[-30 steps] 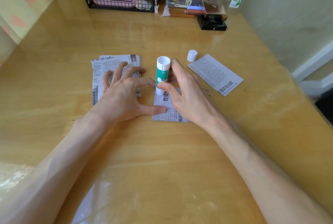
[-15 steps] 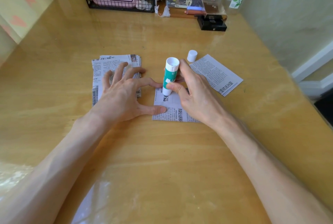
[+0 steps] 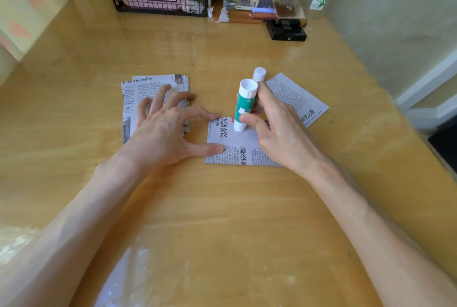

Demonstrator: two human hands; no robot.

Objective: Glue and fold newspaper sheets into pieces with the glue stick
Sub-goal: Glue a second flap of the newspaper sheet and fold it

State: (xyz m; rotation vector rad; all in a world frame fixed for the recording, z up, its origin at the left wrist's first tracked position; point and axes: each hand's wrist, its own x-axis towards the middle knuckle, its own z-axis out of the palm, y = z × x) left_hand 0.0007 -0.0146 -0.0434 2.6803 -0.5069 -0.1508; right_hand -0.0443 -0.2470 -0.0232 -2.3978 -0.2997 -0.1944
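On the wooden table (image 3: 222,207), right hand (image 3: 274,128) pinching upright glue stick (image 3: 243,109) against newspaper sheet (image 3: 237,148); left hand (image 3: 163,128) spread, fingertips pressing sheet's left edge; folded stack (image 3: 153,86) far left

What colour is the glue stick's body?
Teal-green label, white ends: glue stick, clearest in the head view.

One glue stick (image 3: 244,106), held in the right hand (image 3: 277,123); one white cap (image 3: 259,74) just beyond that grip. Newspaper, three items: one sheet (image 3: 222,133) directly beneath the grip, one loose sheet (image 3: 296,97) to its right, one stack (image 3: 138,91) to its left under the left hand (image 3: 160,131) (layers too fine to count).
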